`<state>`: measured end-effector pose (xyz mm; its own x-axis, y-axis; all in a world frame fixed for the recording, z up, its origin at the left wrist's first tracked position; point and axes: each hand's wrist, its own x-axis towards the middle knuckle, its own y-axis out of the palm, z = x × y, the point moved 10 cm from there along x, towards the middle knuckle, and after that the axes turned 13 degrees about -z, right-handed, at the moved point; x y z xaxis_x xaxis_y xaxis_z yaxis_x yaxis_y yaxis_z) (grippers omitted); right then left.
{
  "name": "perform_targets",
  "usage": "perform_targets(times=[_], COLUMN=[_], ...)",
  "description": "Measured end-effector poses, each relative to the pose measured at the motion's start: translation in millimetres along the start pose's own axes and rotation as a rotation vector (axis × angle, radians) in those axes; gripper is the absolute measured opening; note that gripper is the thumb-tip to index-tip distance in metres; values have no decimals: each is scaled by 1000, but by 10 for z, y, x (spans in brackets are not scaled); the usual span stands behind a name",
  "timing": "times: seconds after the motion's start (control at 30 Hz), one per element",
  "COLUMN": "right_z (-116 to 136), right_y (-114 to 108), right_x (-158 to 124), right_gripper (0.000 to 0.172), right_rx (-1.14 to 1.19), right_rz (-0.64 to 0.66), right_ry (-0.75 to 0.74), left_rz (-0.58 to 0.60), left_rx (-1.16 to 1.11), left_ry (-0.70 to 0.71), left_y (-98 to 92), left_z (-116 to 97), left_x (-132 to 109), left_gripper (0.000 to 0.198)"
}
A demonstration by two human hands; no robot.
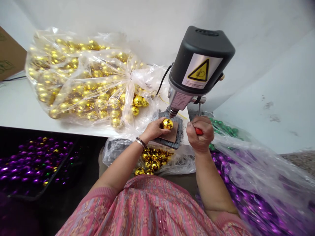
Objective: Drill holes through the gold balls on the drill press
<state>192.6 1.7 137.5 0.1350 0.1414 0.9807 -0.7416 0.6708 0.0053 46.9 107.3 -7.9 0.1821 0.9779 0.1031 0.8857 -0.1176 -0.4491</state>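
My left hand [155, 129] pinches a shiny gold faceted ball [167, 124] over the brown board [169, 133] on the base of a small bench drill press [203, 59]. The drill chuck [172, 112] sits just above the ball, and a thin bit points down at its top; whether it has entered the ball I cannot tell. Around the red-ended lever handle [199, 131] of the press, on the right side, my right hand [201, 133] is closed. In my lap, below the press, an open clear bag holds gold balls [154, 160].
A large clear bag [81, 82] of gold balls lies on the white table [14, 105], against the wall. Purple balls [31, 160] fill a dark container at lower left. Bags with green balls [223, 127] and purple balls [248, 200] stand at right. A black cord [164, 78] runs behind the press.
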Motion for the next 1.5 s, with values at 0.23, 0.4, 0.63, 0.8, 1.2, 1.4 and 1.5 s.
perform_targets(times=[0.23, 0.4, 0.63, 0.8, 1.2, 1.4, 1.5], right_z=[18, 57, -243, -547, -548, -541, -548], right_y=[11, -39, -24, 196, 247, 255, 252], right_x=[36, 241, 879, 1095, 1112, 1101, 1098], right_gripper=[23, 16, 32, 45, 32, 31, 32], right_rx=[19, -2, -120, -32, 120, 162, 159], right_rz=[15, -19, -121, -23, -52, -67, -74], right_ry=[-9, 87, 447, 664, 718, 730, 721], left_rz=[-10, -22, -45, -68, -145, -125, -169], left_rx=[24, 55, 144, 98, -102, -85, -55], left_ry=[-19, -26, -21, 63, 207, 226, 295], left_y=[-1, -14, -58, -162, -348, -296, -337], left_z=[16, 25, -38, -240, -390, -295, -304], left_x=[-5, -9, -33, -223, -724, -764, -807], left_gripper=[58, 58, 63, 55, 57, 61, 60])
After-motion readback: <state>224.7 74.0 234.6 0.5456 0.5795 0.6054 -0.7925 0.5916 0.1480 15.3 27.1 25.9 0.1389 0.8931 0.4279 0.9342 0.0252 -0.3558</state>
